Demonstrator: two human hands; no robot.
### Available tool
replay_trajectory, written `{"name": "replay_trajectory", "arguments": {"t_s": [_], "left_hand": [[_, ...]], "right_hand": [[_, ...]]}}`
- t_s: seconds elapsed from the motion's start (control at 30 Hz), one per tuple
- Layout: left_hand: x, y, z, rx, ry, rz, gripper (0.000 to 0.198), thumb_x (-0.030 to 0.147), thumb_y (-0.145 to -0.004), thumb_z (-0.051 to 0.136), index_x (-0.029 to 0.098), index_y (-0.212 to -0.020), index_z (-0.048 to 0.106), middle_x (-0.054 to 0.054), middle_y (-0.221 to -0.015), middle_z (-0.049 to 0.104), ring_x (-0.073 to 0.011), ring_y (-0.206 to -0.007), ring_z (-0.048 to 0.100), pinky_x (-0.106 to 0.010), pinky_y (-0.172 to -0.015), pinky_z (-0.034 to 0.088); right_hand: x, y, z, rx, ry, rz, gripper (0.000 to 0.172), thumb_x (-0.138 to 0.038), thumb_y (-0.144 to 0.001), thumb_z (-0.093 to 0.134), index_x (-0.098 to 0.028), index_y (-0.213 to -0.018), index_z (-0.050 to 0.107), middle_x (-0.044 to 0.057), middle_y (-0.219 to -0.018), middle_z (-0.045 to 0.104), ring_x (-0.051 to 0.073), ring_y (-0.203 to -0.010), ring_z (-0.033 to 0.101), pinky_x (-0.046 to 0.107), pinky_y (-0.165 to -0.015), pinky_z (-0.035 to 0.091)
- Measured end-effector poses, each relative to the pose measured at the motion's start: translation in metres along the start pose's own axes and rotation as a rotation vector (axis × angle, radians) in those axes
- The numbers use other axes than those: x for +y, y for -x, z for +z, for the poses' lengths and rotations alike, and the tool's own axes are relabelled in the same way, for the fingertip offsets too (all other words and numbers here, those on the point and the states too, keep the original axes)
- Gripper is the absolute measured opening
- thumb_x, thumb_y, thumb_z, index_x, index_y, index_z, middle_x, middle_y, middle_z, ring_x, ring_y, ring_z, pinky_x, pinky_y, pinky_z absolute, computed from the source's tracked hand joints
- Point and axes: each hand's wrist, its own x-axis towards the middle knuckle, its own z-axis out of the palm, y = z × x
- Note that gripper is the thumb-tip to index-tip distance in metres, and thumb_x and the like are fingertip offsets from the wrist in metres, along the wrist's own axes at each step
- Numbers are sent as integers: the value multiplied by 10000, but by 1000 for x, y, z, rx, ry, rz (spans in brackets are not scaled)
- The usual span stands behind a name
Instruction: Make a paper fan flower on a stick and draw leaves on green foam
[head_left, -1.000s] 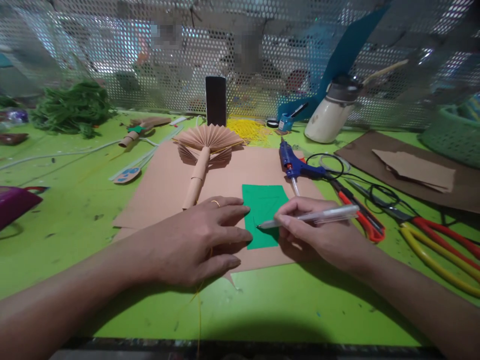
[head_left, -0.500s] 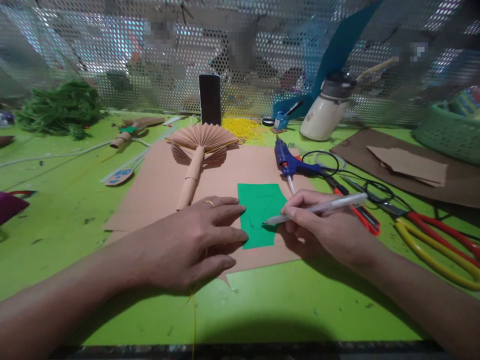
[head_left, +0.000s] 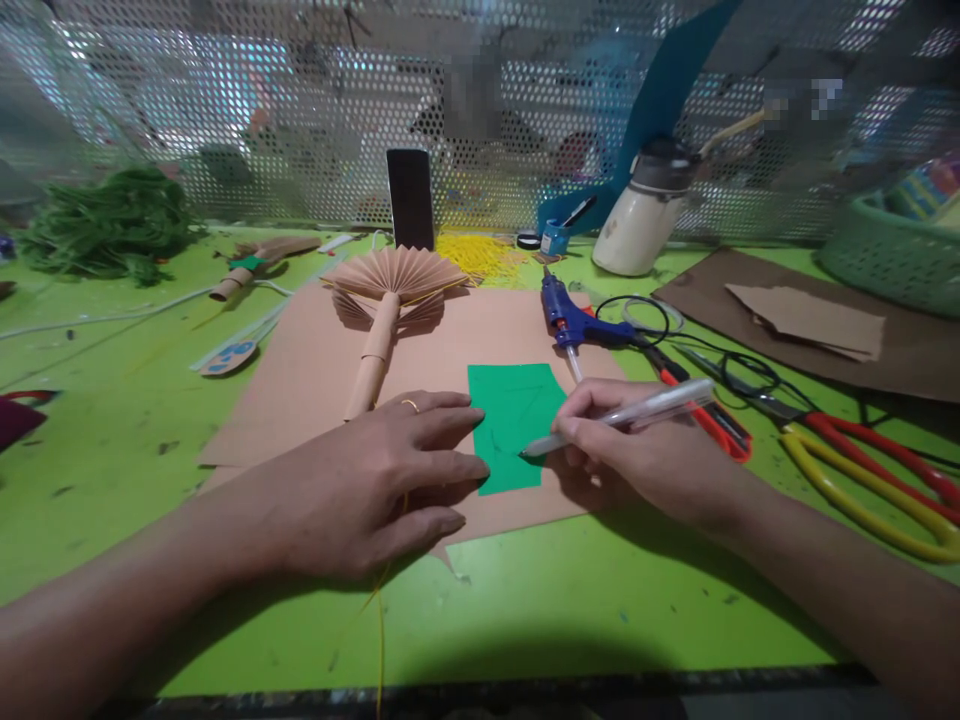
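A small green paper piece [head_left: 506, 410] with faint pen lines lies on brown card [head_left: 450, 340]. Flat and with fingers spread, my left hand [head_left: 390, 470] rests on the card, its fingertips on the green piece's left edge. My right hand [head_left: 626, 440] grips a pen [head_left: 622, 415] with a clear barrel, the tip touching the lower right of the green piece. Just beyond my left hand lies a pleated brown paper fan shape on a rolled paper tube [head_left: 379, 345], partly hidden by that hand.
A blue glue gun [head_left: 570, 315], a red cutter [head_left: 720, 425] and large scissors [head_left: 862, 480] lie at the right. Behind them stand a white thermos-like jug [head_left: 637, 225] and a green basket [head_left: 892, 250]. A phone [head_left: 411, 200] leans at the back, left of yellow shreds [head_left: 480, 258].
The whole view has shifted slightly, so things sit a little farther left. My right hand still holds the pen on the green paper, and my left hand keeps its place.
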Motion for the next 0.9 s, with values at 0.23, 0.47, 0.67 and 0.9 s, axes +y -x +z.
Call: {"name": "replay_trajectory", "arguments": {"t_s": [0.23,0.47,0.67,0.9], "left_hand": [[-1,1,1,12,14,-15,168,243,-878,574,208,-1022,653,-153,-1235,618,-341,-1232,524,-490,-1039,438],[1,1,-2,-10,-2,-22,190,240,-890,548,176,-1028,661,-180,-1232,615,-350,-1241,516,-497,-1050,425],[0,1,-1,-23,1,-34,195,249,-892,542,183,-1026,668,-174,-1236,613,-351,-1257,500,-506,-1046,429],[0,2,-1,-32,-12,-38,215,248,-900,534,185,-1058,664,-175,-1243,605,-340,-1268,490,-508,-1068,409]], "right_hand": [[-4,-1,1,100,28,4,171,-256,-836,600,-206,-679,556,-38,-539,604,57,-416,471,144,-383,375],[-1,-1,-1,43,35,-15,170,-276,-842,598,-209,-690,564,-30,-548,612,70,-433,507,154,-392,393],[-4,-3,0,74,67,-3,154,-261,-822,606,-213,-682,565,-34,-535,598,73,-422,488,158,-377,381],[-3,0,-2,98,58,-10,169,-267,-841,594,-205,-687,559,-22,-565,626,60,-427,491,145,-387,370]]}}
